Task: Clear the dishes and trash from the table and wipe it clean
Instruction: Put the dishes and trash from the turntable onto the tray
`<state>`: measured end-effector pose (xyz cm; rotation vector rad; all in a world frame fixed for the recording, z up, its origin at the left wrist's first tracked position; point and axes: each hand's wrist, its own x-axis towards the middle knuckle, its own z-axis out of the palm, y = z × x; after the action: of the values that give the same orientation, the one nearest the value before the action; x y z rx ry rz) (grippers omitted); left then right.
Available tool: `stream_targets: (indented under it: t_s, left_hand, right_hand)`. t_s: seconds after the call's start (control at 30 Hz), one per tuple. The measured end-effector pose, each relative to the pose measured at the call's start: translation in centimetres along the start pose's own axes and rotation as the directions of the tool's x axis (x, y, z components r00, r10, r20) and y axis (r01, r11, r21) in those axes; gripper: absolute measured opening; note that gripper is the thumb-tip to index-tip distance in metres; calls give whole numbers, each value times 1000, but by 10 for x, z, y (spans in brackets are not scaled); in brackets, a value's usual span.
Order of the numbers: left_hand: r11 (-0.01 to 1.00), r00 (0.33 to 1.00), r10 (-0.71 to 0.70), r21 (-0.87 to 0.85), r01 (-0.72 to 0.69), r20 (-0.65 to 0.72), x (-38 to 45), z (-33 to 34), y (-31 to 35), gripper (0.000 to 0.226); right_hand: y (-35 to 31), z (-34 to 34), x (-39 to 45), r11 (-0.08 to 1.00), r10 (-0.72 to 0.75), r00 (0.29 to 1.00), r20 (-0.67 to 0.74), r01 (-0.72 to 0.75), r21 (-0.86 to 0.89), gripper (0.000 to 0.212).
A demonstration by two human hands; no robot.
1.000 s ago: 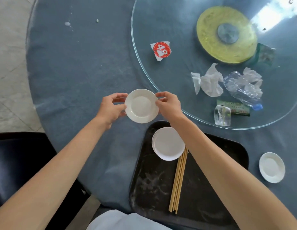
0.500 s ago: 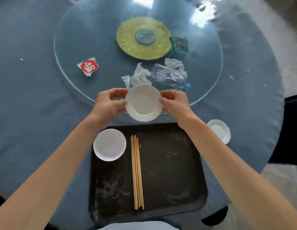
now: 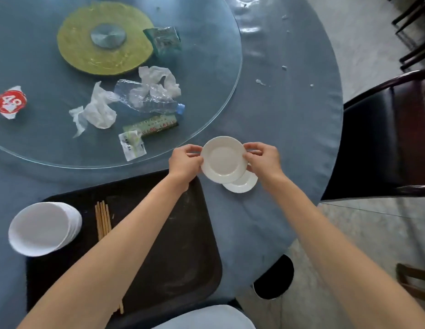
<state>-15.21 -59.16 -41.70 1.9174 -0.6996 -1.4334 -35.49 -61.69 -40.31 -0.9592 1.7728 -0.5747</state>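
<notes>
I have the small white plate [image 3: 224, 159] pinched by its rim, the fingers [image 3: 192, 155] of my left hand [image 3: 185, 162] pressed on its left edge and those of my right hand [image 3: 263, 159] on its right, holding it just above and partly over a second plate [image 3: 244, 183] lying on the blue cloth near the right edge of the worktop [image 3: 290, 129]. To do this well, I judge I should keep it level, centre it over the lower plate, then lower it gently so the rims nest. Then both should lift as one stack toward the black tray [image 3: 178, 252] at the near edge.
</notes>
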Motion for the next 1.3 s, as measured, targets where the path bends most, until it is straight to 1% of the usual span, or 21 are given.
stream_targets:
  t_s: [0.1,0.2,0.3,0.5,0.57,0.63,0.7,0.8,0.87,0.93,1.0,1.1,1.3]
  left_hand:
    - [996,1000,-21,82,22,-19,9,33,-7,28]
    - [987,999,-28,157,33,-37,14,53,-15,26]
    - [976,998,-24,215,37,-59,18,64,-22,24]
    - [965,998,13,261,2,-58,21,71,-32,28]
    - [965,998,32,263,-17,-51,22,71,-34,27]
    - [966,999,37,258,-27,-34,24,71,-36,27]
    - [969,1000,27,245,-23,-15,24,70,-38,27]
    - [976,1000,17,218,-15,-6,26,70,-39,27]
    - [979,1000,-13,206,11,10,26,71,-37,27]
    - [983,998,-57,177,51,30,27,70,-35,26]
    - [987,995,-89,137,81,54,27,67,-33,27]
    - [992,993,-80,106,71,86,21,61,-28,26]
    - [1000,994,-22,12,21,110,-11,31,-18,24]
  right_hand:
    - [32,-12,18,998,57,998,-15,-57,38,19]
    - [48,-14,23,991,101,994,-43,-97,90,12]
    - [61,-12,28,990,110,991,-75,-102,97,22]
    - [76,-10,36,991,98,990,-103,-88,100,30]
    - [80,-10,38,991,94,991,-100,-84,102,36]
    - [85,-12,41,990,89,992,-88,-79,113,37]
    - [87,-14,43,988,108,990,-96,-96,125,29]
    - [87,-17,44,981,133,987,-91,-119,150,28]
    - [89,-18,45,976,150,985,-84,-134,173,19]
    - [88,-19,44,973,165,983,-79,-149,175,17]
    - [86,-19,43,967,195,978,-69,-180,179,19]
    - [83,-22,37,963,203,978,-51,-190,192,25]
    - [67,-26,8,964,129,992,18,-129,232,26]
